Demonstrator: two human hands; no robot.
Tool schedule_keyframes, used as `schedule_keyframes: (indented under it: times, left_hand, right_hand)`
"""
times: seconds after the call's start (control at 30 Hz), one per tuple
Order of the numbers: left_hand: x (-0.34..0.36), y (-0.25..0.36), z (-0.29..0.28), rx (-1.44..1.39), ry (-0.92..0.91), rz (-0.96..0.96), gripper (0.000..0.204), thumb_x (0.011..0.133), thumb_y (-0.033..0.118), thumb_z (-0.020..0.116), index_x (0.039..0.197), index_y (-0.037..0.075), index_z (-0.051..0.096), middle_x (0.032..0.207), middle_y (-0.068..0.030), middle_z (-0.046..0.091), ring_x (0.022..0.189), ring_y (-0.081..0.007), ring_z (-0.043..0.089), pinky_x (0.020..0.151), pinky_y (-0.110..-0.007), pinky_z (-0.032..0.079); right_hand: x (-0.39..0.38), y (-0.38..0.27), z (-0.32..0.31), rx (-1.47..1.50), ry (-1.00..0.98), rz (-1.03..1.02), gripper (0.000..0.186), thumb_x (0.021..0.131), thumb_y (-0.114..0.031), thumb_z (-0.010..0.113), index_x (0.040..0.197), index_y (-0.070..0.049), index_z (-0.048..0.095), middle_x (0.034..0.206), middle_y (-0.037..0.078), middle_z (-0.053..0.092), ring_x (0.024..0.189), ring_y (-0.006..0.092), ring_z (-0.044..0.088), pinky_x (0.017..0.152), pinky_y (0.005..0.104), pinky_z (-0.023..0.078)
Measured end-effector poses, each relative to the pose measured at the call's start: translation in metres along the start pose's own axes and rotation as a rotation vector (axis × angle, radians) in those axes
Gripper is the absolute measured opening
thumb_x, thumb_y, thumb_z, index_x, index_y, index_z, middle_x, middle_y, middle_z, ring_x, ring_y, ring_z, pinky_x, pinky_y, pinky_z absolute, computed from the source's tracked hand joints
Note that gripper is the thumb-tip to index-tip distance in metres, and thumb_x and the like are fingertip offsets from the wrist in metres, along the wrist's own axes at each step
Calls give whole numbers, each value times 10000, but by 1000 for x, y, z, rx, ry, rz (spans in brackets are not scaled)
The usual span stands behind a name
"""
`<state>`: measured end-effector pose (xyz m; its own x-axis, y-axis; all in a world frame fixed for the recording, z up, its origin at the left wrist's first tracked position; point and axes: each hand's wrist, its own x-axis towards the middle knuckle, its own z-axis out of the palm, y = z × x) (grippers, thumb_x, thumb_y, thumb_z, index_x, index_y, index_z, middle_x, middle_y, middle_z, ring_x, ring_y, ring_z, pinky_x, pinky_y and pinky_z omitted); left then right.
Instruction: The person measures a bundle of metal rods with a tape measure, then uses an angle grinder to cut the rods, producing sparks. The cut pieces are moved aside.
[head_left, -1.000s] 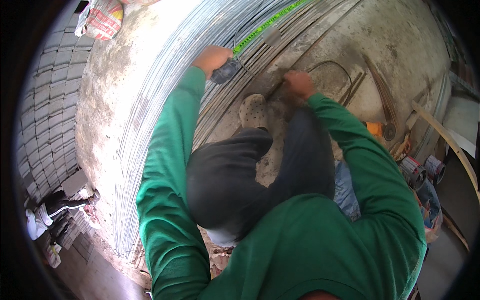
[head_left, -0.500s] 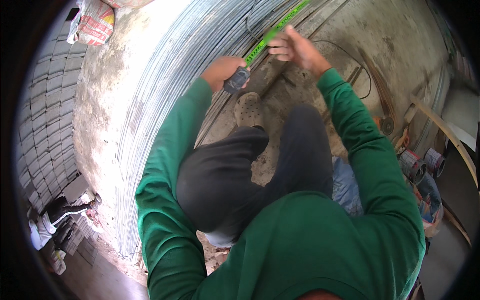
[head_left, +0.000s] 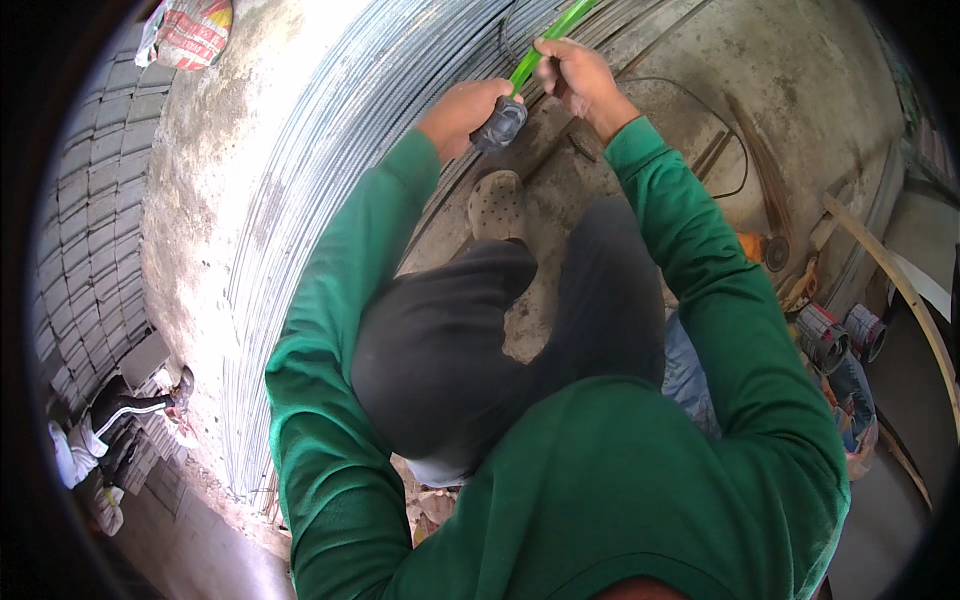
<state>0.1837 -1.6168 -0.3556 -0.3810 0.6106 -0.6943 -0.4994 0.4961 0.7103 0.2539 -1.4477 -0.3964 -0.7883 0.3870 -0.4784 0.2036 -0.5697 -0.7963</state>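
My left hand [head_left: 465, 110] grips a dark tape measure [head_left: 500, 125], its bright green blade [head_left: 570, 18] pulled out toward the upper right. My right hand [head_left: 580, 75] is closed at the blade just above the case, thumb and forefinger on it. Both hands are over a long bundle of steel rods [head_left: 340, 120] lying on the concrete floor. A loop of dark wire [head_left: 735, 150] and some loose thin bars [head_left: 760, 160] lie to the right. Below the hands are my shoe [head_left: 497, 205] and bent knees.
Stacked grey blocks [head_left: 90, 240] line the left, with a sack [head_left: 185, 35] at top. Another person's leg [head_left: 120, 405] shows at lower left. At right are an orange tool [head_left: 755, 245], cans [head_left: 822, 335], a wooden strip [head_left: 900, 280] and a crumpled bag [head_left: 850, 410].
My right hand has risen from near the floor onto the green blade, its fingers now closing there. My left hand with the tape case has moved up and right.
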Motion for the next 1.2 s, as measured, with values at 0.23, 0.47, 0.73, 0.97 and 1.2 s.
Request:
schedule_keyframes:
  times: [0.23,0.47,0.73,0.97,1.2]
  left_hand:
    - [-2,8,0,-44,10,111,407,995,331,483,1160,-22,600,983,-93,668,716,-124,617,649,-266,554]
    - [-14,16,4,37,-111,12,464,990,429,483,1085,7,651,846,-48,609,699,-105,591,607,-246,511]
    - [-10,7,11,174,-90,152,549,968,527,477,1074,19,656,834,-27,572,716,-104,565,659,-257,507]
    - [-15,16,8,134,-108,154,554,959,534,490,1081,20,656,812,-27,577,698,-104,573,638,-241,506]
    - [-15,15,1,182,-105,181,566,952,544,497,1086,17,654,826,-34,567,711,-102,569,650,-231,499]
  right_hand:
    - [-17,-5,16,-55,-69,-133,147,862,-167,692,873,-22,665,701,5,580,555,80,491,486,240,395]
    - [-30,-15,-1,-38,-39,-141,204,937,-251,620,949,-48,634,699,-5,551,612,80,490,537,224,411]
    - [-9,-33,-15,14,35,-176,183,959,-233,569,947,-60,625,746,4,565,650,84,499,556,233,404]
    - [-24,-44,10,4,-49,-213,202,964,-223,549,991,-38,626,762,6,584,626,74,511,489,211,392]
    - [-31,-62,13,-108,15,-83,161,921,-198,584,815,-78,603,651,12,572,500,102,489,434,227,375]
